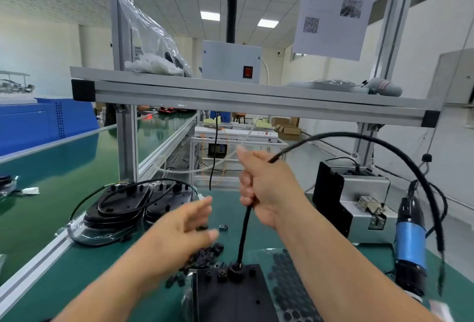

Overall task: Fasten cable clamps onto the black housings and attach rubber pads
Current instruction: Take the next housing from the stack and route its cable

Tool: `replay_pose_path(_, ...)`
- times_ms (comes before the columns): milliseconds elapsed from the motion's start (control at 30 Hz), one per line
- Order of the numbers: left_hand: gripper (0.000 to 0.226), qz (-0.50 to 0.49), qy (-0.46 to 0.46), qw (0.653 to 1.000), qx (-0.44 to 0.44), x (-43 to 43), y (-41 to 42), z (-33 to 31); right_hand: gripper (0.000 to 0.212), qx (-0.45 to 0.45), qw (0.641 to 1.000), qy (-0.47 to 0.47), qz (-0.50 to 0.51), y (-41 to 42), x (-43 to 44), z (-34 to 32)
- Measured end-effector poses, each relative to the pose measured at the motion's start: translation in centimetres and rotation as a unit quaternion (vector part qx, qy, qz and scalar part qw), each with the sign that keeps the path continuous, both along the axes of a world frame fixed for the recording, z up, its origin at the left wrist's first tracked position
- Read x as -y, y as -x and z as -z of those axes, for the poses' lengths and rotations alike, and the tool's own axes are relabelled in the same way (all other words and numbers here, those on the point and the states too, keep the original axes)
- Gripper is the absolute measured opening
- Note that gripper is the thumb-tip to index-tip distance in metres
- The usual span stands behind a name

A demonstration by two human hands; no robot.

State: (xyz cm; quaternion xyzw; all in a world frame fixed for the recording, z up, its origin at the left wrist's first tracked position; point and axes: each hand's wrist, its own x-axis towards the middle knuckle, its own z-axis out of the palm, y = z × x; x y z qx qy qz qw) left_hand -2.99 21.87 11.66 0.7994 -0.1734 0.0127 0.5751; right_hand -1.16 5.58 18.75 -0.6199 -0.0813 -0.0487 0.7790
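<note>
Head view: right hand (264, 188) grips black cable (243, 234); print on sheet (336, 8) blurred.

No legible text anywhere in frame. Hanging paper sheet (336, 8), upper right: printed lines too faint and blurred to read; it bears a QR code (310, 24) and a small grey photo (351, 8). Blue crate (48, 119), left edge: column of dark marks, unreadable.

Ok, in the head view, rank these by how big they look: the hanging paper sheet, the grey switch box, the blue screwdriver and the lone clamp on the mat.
1. Hanging paper sheet
2. Blue screwdriver and grey switch box: too alike to rank, and the screwdriver is nearer
3. Lone clamp
</note>
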Motion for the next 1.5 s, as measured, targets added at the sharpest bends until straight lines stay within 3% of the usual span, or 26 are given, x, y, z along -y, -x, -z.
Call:
replay_pose_path(100, 0.051, -0.013, 0.168, 0.984, 0.051, -2.7, 0.3, -7.4, 0.028, 0.062, 0.97, 0.228, -0.051, 0.2, -2.6, -0.6)
replay_pose_path(167, 0.06, 0.031, 0.166, 0.984, 0.055, -3.2, 0.5, -11.0, 0.03, 0.084, 0.932, 0.343, -0.079, 0.1, -4.1, -0.6)
replay_pose_path(233, 0.05, 0.069, 0.15, 0.986, 0.03, -2.4, 0.3, -12.7, 0.029, 0.085, 0.905, 0.4, -0.118, -0.1, -5.0, -0.6)
replay_pose_path(333, 0.021, 0.028, 0.228, 0.973, 0.026, -0.6, -0.7, -12.6, 0.027, 0.088, 0.906, 0.362, -0.2, -0.4, -5.0, -0.3)
replay_pose_path(467, 0.025, -0.097, 0.436, 0.895, -0.017, -1.8, -2.2, -9.9, 0.008, 0.087, 0.908, 0.305, -0.273, -0.6, -2.2, 1.9)
replay_pose_path(667, 0.028, -0.219, 0.619, 0.749, -0.094, -5.4, -3.8, -4.6, 0.014, 0.049, 0.906, 0.361, -0.214, -0.8, 2.4, 7.3)
replay_pose_path(800, 0.031, -0.278, 0.625, 0.711, -0.164, -6.8, -4.7, -1.7, 0.015, 0.037, 0.925, 0.339, -0.167, -0.5, 3.1, 9.6)
replay_pose_path(933, 0.036, -0.337, 0.57, 0.715, -0.226, -6.8, -4.9, 0.9, 0.018, 0.065, 0.925, 0.352, -0.131, -0.2, 3.0, 10.2)
replay_pose_path(1067, 0.027, -0.325, 0.457, 0.781, -0.275, -6.8, -4.3, 3.1, 0.02, 0.073, 0.919, 0.369, -0.114, -0.3, 2.7, 10.6)
replay_pose_path(1167, 0.03, -0.32, 0.273, 0.872, -0.252, -4.9, -1.8, 3.6, 0.018, 0.076, 0.917, 0.378, -0.104, -0.2, 2.6, 11.0)
replay_pose_path(1267, 0.051, -0.287, -0.039, 0.956, -0.049, -1.1, 1.7, 3.9, 0.019, 0.074, 0.915, 0.381, -0.114, -0.2, 2.6, 10.9)
replay_pose_path(1333, 0.048, -0.21, -0.196, 0.954, 0.091, 0.9, 2.7, 4.0, 0.022, 0.069, 0.917, 0.372, -0.126, -0.2, 2.5, 10.8)
replay_pose_path(1400, 0.044, -0.158, -0.329, 0.923, 0.123, 1.9, 2.6, 4.3, 0.024, 0.064, 0.918, 0.368, -0.134, -0.2, 2.5, 10.9)
replay_pose_path(1500, 0.037, -0.151, -0.381, 0.901, 0.142, 2.0, 2.0, 5.2, 0.015, 0.044, 0.906, 0.388, -0.161, 0.2, 2.8, 10.4)
